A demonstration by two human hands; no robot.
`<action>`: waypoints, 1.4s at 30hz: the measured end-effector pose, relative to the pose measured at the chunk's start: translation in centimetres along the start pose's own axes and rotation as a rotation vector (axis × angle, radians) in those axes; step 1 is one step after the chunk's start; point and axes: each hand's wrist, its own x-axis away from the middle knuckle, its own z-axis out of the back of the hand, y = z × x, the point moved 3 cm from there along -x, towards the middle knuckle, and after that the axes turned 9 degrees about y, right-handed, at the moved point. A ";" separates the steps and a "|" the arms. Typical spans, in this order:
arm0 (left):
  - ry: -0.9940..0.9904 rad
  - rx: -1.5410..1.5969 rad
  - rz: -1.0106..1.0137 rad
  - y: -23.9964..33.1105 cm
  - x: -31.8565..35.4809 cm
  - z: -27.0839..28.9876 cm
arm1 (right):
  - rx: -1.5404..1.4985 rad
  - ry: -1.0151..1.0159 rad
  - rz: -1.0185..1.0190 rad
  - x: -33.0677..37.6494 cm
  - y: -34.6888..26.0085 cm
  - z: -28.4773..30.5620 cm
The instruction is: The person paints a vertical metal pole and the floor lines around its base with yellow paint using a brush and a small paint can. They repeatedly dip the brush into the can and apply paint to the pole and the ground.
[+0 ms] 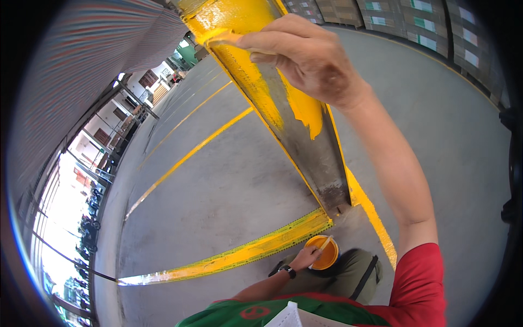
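Observation:
My right hand (321, 60) is raised, its fingers pinched on a paintbrush (220, 39) whose paint-covered end meets the upper part of a steel column (316, 158). Wet yellow paint coats the column's upper faces and runs down in ragged streaks; lower down, bare grey metal shows. Low in front of my legs, my left hand (306, 258) is closed at the rim of a paint bucket (326, 261) filled with yellow paint. A pale stick (327, 241) slants across the bucket beside my fingers. Whether those fingers grip the stick too, I cannot tell.
From the column's foot a wide yellow floor strip (245, 248) runs left, and a narrower yellow line (376, 220) runs toward the right. Stacked cartons (403, 24) line the far right. Parked motorbikes (87, 234) stand along the left edge, below a corrugated roof (87, 82).

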 end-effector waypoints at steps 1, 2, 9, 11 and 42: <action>-0.020 0.014 0.027 -0.1 0.0 -0.1 | 0.006 0.017 0.020 -0.2 -0.1 0.2; -0.001 0.015 -0.001 0.1 0.0 -0.2 | 0.023 0.024 0.026 -0.4 -0.1 0.2; 0.013 -0.038 -0.050 0.1 -0.1 -0.3 | 0.093 -0.069 -0.010 -2.6 -0.2 -0.2; 0.013 -0.035 -0.083 -0.1 -0.2 -0.5 | 0.189 -0.110 -0.011 -2.4 -0.5 0.7; 0.085 0.046 -0.057 -1.3 0.0 -1.1 | 0.182 -0.282 0.113 -3.2 -2.7 -0.2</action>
